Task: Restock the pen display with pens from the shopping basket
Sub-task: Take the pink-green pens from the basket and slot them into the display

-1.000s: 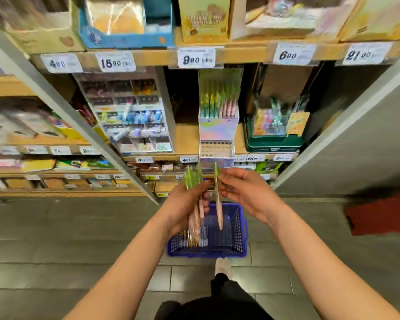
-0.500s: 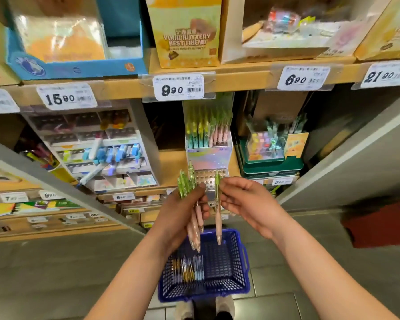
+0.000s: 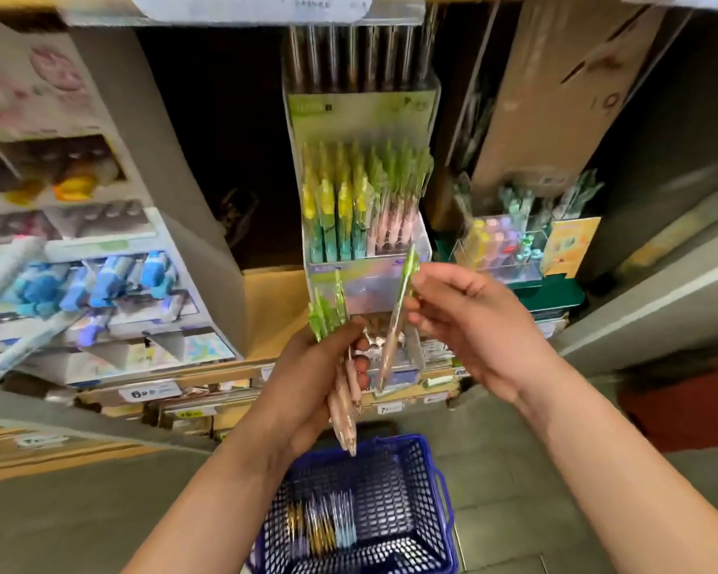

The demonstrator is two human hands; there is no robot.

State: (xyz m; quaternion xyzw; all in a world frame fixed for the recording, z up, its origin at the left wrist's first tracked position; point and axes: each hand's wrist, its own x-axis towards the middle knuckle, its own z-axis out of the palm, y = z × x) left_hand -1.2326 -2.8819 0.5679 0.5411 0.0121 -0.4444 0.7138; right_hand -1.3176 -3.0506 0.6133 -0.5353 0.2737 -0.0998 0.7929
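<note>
The left hand (image 3: 307, 379) curls round a bunch (image 3: 343, 412) of pens, tips hanging below its fingers above the basket (image 3: 394, 440); a slack grip could spill them. The right hand (image 3: 473, 325) pinches one pen (image 3: 394, 325), the display (image 3: 349, 283) just beyond its fingertips, and a tilted entry could snag neighbours

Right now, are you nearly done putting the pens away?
Not quite. The pen display already holds many pens. The left hand grips a bunch of pens, the right hand pinches a single pen, none slotted yet. The basket holds more loose pens.
</note>
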